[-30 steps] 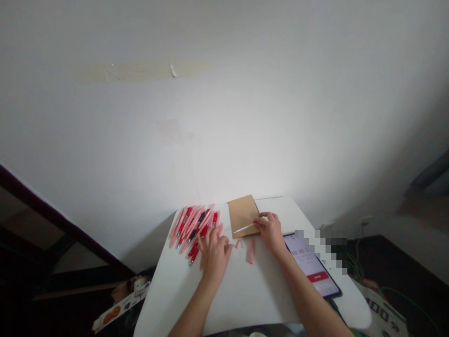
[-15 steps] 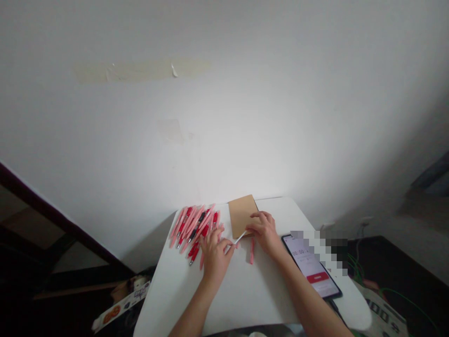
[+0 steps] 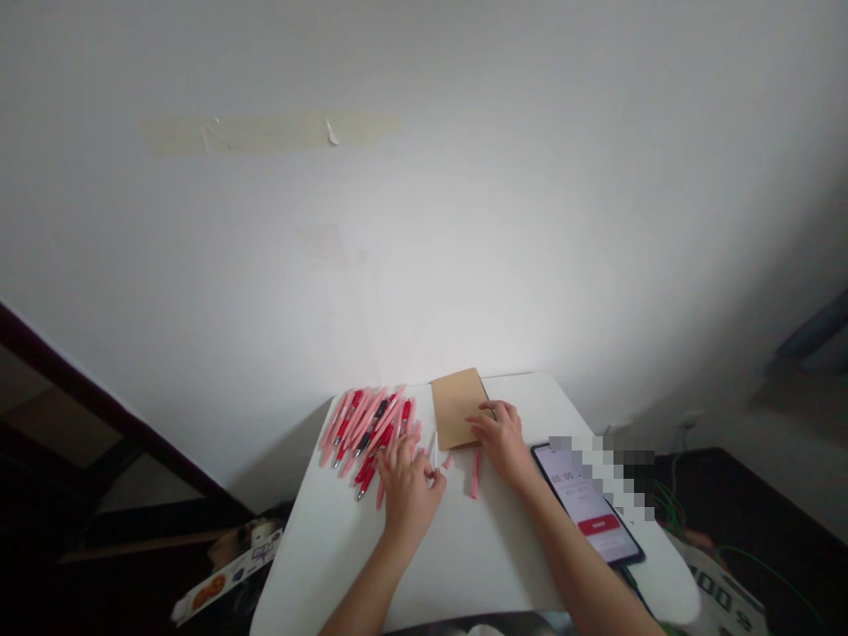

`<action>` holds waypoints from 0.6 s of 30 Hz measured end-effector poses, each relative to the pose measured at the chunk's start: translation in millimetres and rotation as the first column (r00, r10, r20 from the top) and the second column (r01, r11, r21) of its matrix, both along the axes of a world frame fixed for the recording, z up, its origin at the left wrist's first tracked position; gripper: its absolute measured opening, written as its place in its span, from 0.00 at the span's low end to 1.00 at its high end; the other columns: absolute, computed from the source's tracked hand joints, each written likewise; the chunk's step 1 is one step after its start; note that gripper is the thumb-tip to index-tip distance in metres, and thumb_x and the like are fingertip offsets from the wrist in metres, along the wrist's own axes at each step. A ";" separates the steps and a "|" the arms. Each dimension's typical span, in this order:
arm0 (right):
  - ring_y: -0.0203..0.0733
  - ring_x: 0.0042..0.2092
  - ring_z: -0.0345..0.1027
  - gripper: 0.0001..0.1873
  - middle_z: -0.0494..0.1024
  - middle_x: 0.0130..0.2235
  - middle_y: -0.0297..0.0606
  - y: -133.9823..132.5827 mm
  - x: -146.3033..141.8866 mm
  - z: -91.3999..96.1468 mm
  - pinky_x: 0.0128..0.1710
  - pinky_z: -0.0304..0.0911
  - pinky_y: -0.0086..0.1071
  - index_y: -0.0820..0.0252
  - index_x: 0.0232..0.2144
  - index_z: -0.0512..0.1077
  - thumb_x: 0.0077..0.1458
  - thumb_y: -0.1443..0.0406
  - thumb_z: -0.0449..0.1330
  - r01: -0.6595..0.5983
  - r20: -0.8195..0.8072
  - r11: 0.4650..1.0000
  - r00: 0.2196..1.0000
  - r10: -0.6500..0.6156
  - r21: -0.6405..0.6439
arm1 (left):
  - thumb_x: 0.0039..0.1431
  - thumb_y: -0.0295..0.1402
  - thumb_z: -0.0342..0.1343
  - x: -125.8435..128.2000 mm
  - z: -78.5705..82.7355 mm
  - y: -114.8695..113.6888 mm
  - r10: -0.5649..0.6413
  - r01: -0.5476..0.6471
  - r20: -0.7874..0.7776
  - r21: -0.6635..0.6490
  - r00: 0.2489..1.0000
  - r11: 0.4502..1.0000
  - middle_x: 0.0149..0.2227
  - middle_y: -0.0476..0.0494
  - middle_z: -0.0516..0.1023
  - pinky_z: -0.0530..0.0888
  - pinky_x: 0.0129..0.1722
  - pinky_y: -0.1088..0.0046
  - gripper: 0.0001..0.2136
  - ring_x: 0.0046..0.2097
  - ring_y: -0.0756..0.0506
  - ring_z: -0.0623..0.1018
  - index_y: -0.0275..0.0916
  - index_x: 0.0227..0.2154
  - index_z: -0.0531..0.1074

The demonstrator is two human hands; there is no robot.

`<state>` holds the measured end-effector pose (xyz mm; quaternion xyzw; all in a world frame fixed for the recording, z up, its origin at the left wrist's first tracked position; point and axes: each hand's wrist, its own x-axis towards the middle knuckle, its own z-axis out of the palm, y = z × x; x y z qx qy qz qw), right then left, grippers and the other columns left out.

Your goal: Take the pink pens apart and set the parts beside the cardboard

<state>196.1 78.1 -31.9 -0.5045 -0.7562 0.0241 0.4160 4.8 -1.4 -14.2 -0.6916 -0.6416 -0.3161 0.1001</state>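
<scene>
My left hand (image 3: 409,484) is beside the pile of pens, its thumb and index finger pinched on a thin white stick that looks like a pen refill (image 3: 435,449). The refill points toward the wall. My right hand (image 3: 502,439) rests at the near right corner of a brown notebook (image 3: 457,406), fingers apart and nothing visible in them. Below the notebook, a pink pen barrel (image 3: 475,477) lies on the table, with a small pink pen part (image 3: 449,460) to its left. The heaped pens (image 3: 364,428) are pink, red and black; my left fingers partly cover the near ones.
The white table (image 3: 464,565) stands against a pale wall (image 3: 424,221). On its right side lies a phone (image 3: 586,503) with a timer on screen, partly pixelated. Boxes and a printed strip (image 3: 229,579) are at floor level on the left; green cables (image 3: 755,561) run on the right.
My right hand has let go of the white refill, its fingers now spread at the notebook. The refill has swung from slanted to nearly upright in my left hand. The small pink part now lies apart from my left fingers.
</scene>
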 end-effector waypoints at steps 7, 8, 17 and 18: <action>0.50 0.53 0.59 0.16 0.70 0.49 0.42 0.3 0.5 -0.6 0.51 0.63 0.48 0.48 0.42 0.78 0.56 0.71 0.56 0.012 0.002 1.000 1.000 -0.011 -0.014 | 0.47 0.25 0.55 5.9 -0.8 -3.7 0.000 -0.001 -0.056 -0.018 0.998 1.000 0.50 0.38 0.76 0.58 0.60 0.41 0.04 0.58 0.33 0.66 0.41 0.22 0.70; 0.50 0.53 0.59 0.16 0.70 0.49 0.42 0.6 0.8 -1.2 0.51 0.63 0.47 0.48 0.41 0.78 0.56 0.71 0.56 0.013 0.000 1.000 1.000 -0.013 -0.014 | 0.47 0.25 0.55 6.3 -0.6 -4.1 -0.005 0.004 -0.058 -0.027 0.998 1.000 0.50 0.38 0.75 0.58 0.60 0.41 0.04 0.58 0.33 0.66 0.41 0.22 0.70; 0.51 0.52 0.59 0.14 0.70 0.48 0.43 0.7 0.8 -2.4 0.51 0.63 0.49 0.49 0.40 0.78 0.57 0.70 0.56 0.004 -0.030 1.000 1.000 -0.004 -0.011 | 0.48 0.27 0.56 5.8 -0.2 -4.7 -0.006 0.002 -0.045 -0.099 0.999 0.995 0.52 0.38 0.74 0.55 0.61 0.41 0.04 0.59 0.33 0.65 0.40 0.22 0.68; 0.51 0.52 0.59 0.14 0.70 0.48 0.42 0.6 0.8 -2.4 0.51 0.64 0.49 0.49 0.40 0.78 0.57 0.70 0.56 0.003 -0.034 1.000 0.999 -0.004 -0.011 | 0.48 0.26 0.56 5.9 -0.3 -4.7 -0.005 0.001 -0.043 -0.096 0.999 0.995 0.51 0.38 0.74 0.55 0.61 0.41 0.04 0.59 0.33 0.65 0.40 0.22 0.68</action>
